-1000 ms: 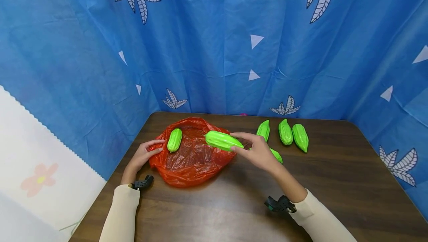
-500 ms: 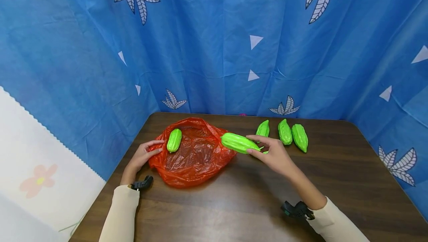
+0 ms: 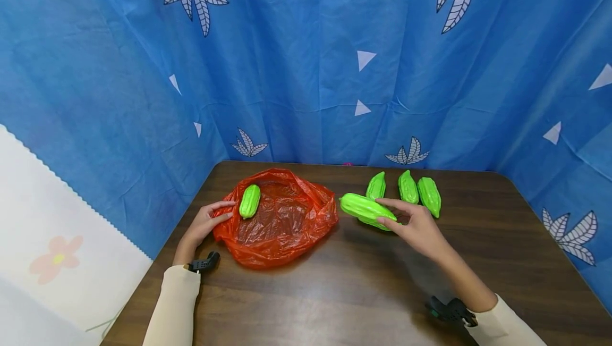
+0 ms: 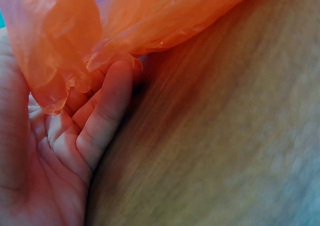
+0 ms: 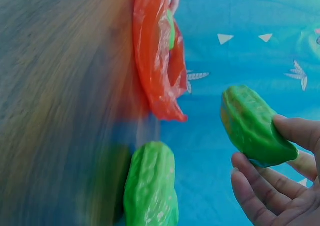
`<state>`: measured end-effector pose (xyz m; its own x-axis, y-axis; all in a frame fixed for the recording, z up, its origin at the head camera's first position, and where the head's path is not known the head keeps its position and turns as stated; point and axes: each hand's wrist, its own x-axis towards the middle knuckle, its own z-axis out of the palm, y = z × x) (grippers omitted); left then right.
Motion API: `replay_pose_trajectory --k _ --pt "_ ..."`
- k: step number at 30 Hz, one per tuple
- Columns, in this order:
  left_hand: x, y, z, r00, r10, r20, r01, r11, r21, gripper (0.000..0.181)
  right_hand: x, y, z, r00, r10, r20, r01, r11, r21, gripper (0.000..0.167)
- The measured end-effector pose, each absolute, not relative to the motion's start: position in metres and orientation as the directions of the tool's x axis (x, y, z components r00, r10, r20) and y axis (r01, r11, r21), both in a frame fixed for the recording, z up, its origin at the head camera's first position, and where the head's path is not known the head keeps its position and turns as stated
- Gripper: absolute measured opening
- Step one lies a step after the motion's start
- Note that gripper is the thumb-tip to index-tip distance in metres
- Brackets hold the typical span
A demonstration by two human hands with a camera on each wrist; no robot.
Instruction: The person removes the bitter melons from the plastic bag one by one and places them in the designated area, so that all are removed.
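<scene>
My right hand (image 3: 421,229) pinches a green ribbed bitter melon (image 3: 363,206) by one end, thumb and fingers on either side, right of the bag. In the right wrist view this bitter melon (image 5: 252,126) is held up off the table. Another bitter melon (image 5: 150,186) lies below it, mostly hidden in the head view. At the left, my left hand (image 3: 203,224) grips the edge of a red plastic bag (image 3: 268,255), spread with its mouth up. One bitter melon (image 3: 249,201) rests in the bag near that hand. Thin bag film (image 4: 65,31) lies between thumb and fingers in the left wrist view.
Three more bitter melons lie at the back right: one (image 3: 376,184) behind the held one, then one (image 3: 408,186) and one (image 3: 429,196) side by side. A brown wooden table (image 3: 296,309) carries everything. Blue curtains (image 3: 296,69) stand behind and beside it.
My right hand has carried the bitter melon rightward, from over the bag's right edge to a spot right of the bag. The left hand and the bag have stayed still.
</scene>
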<state>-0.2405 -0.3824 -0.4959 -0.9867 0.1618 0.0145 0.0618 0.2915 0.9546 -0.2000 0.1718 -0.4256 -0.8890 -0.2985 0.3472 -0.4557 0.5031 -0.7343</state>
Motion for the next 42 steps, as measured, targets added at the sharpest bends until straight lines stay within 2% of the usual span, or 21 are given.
replay_pose_trajectory --k 9,23,42 --pt "-0.240 -0.382 -0.494 -0.986 0.162 0.024 0.071 0.290 0.954 0.045 -0.200 0.192 -0.433 -0.919 -0.230 0.319 -0.394 0.511 -0.764 0.044" --pt "-0.239 -0.382 -0.497 -0.986 0.162 0.040 0.088 0.297 0.951 0.045 -0.196 0.228 -0.444 -0.918 -0.157 0.364 -0.383 0.587 -0.713 0.043" --pt "-0.240 -0.381 -0.495 -0.987 0.162 0.022 0.067 0.279 0.958 0.045 -0.205 0.257 -0.464 -0.945 -0.096 0.312 -0.293 0.668 -0.684 0.045"
